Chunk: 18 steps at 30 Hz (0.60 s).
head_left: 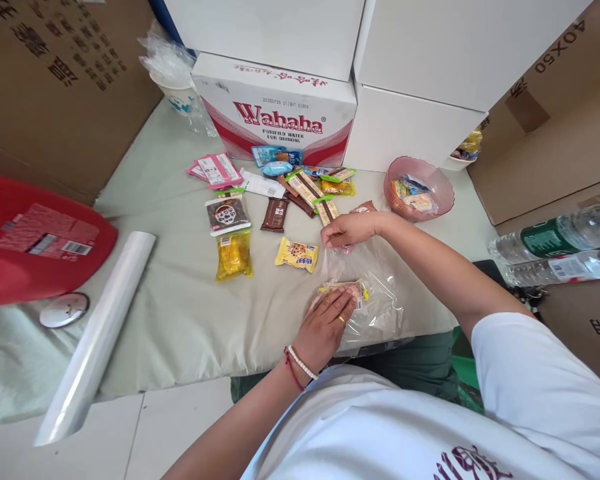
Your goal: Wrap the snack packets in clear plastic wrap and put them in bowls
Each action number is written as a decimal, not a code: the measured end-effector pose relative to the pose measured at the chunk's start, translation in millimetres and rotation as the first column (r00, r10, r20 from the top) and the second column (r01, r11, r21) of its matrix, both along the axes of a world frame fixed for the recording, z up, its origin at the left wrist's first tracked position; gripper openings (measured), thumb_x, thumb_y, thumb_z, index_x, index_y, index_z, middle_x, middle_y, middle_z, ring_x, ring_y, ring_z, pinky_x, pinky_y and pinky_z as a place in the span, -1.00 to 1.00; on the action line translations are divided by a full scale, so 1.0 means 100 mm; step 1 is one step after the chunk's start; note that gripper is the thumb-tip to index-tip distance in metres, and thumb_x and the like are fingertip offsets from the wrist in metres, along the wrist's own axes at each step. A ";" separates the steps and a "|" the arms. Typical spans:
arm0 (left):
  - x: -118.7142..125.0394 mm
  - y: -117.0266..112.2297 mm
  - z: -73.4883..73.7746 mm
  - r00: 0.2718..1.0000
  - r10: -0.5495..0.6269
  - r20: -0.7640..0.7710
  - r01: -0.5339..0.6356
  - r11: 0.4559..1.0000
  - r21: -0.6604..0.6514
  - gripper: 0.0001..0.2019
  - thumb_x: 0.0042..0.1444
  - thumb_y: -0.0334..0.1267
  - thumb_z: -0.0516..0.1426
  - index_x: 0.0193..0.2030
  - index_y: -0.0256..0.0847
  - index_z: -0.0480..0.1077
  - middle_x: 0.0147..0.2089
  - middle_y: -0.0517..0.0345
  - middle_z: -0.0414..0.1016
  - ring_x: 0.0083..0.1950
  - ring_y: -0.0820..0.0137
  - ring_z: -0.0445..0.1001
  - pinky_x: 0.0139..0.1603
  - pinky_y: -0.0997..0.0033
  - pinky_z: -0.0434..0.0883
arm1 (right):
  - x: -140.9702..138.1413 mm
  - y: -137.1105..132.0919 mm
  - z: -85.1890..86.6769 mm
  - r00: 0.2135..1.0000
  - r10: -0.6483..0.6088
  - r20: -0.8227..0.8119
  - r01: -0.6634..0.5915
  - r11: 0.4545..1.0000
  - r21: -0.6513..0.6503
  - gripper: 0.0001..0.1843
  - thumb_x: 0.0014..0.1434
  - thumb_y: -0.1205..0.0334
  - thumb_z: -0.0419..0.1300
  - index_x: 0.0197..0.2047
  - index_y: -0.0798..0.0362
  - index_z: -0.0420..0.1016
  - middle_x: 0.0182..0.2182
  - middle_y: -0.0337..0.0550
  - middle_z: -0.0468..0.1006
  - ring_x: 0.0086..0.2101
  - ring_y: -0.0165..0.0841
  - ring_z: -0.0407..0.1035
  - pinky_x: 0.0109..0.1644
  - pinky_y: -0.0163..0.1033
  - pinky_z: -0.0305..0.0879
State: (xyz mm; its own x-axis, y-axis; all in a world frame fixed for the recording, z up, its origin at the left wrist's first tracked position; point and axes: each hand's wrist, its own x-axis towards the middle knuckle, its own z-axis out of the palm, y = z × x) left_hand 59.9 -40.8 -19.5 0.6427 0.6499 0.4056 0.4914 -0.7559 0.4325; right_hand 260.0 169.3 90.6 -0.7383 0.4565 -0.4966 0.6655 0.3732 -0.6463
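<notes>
On the table in front of me lies a clear plastic bag (383, 303). My left hand (327, 320) rests flat on it, fingers stretched out over a pinkish snack packet (357, 291) with yellow-green ends. My right hand (353, 229) is closed at the far edge of the bag, its fingertips bent down and partly hidden. Just beyond those fingers is a striped snack bar (326, 209) with a green end. To the left sit a yellow cookie packet (297, 255) and a dark brown bar (275, 215).
Several snacks lie before a Wahaha carton (280, 120), including pink packets (215, 171) and a yellow pouch (233, 257). A pink glass bowl (420, 193) holds packets at right, near bottles (555, 233). A film roll (97, 333) and a red container (40, 240) are at left.
</notes>
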 end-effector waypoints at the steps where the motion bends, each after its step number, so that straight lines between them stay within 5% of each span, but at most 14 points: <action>1: 0.00 0.00 -0.01 1.000 0.005 0.002 -0.005 1.000 -0.008 -0.47 0.41 -0.39 0.02 0.49 -0.07 0.29 0.38 -0.02 0.50 0.47 0.24 0.36 0.47 0.05 0.29 | 0.01 0.00 -0.01 1.000 -0.011 0.005 0.010 0.999 0.036 -0.81 0.35 0.32 0.14 -0.16 0.08 0.60 -0.36 -0.29 0.62 -0.40 -0.44 0.41 -0.24 -0.36 0.22; 6: 0.00 -0.02 -0.02 1.000 0.021 -0.002 -0.021 0.998 -0.056 -0.44 0.41 -0.39 0.02 0.51 -0.01 0.25 0.41 -0.02 0.47 0.50 0.22 0.33 0.52 -0.06 0.22 | 0.02 0.10 -0.01 0.997 -0.076 0.010 0.070 0.959 0.276 -0.84 0.29 0.35 0.21 -0.20 0.09 0.65 -0.31 -0.23 0.65 -0.31 -0.40 0.40 -0.16 -0.34 0.18; 9: 0.00 -0.02 -0.01 1.000 0.018 -0.004 -0.018 0.996 -0.082 -0.44 0.41 -0.38 0.02 0.51 0.01 0.25 0.43 -0.01 0.45 0.51 0.23 0.31 0.51 -0.08 0.24 | 0.04 0.03 0.10 0.968 -0.231 -0.094 0.248 0.862 0.442 -0.81 0.35 0.36 0.16 -0.17 0.17 0.63 -0.26 -0.13 0.65 -0.28 -0.38 0.37 -0.12 -0.32 0.17; 12: -0.01 -0.01 0.00 1.000 0.017 0.015 -0.016 0.996 -0.091 -0.45 0.42 -0.39 0.02 0.51 -0.01 0.25 0.43 -0.01 0.44 0.51 0.23 0.31 0.50 -0.06 0.25 | 0.11 -0.31 0.22 0.943 -0.270 -0.194 0.331 0.811 0.481 -0.74 0.44 0.28 0.09 -0.08 0.19 0.60 -0.20 -0.08 0.65 -0.24 -0.37 0.40 -0.09 -0.32 0.21; 18: 0.00 0.02 0.05 0.997 0.020 0.078 -0.010 0.992 -0.129 -0.42 0.45 -0.32 0.02 0.57 -0.02 0.13 0.47 -0.02 0.39 0.53 0.23 0.28 0.52 -0.06 0.25 | 0.31 -1.36 0.11 0.922 -0.240 -0.304 0.350 0.852 0.389 -0.70 0.46 0.05 0.15 -0.04 0.07 0.62 -0.15 -0.05 0.62 -0.17 -0.28 0.50 -0.04 -0.23 0.36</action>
State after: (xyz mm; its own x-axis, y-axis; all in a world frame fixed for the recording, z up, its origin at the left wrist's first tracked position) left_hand 59.5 -39.1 -14.6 0.6018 0.7093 0.3671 0.4631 -0.6844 0.5632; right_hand 291.0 33.3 101.4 -0.6033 0.7969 -0.0299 0.6373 0.4592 -0.6189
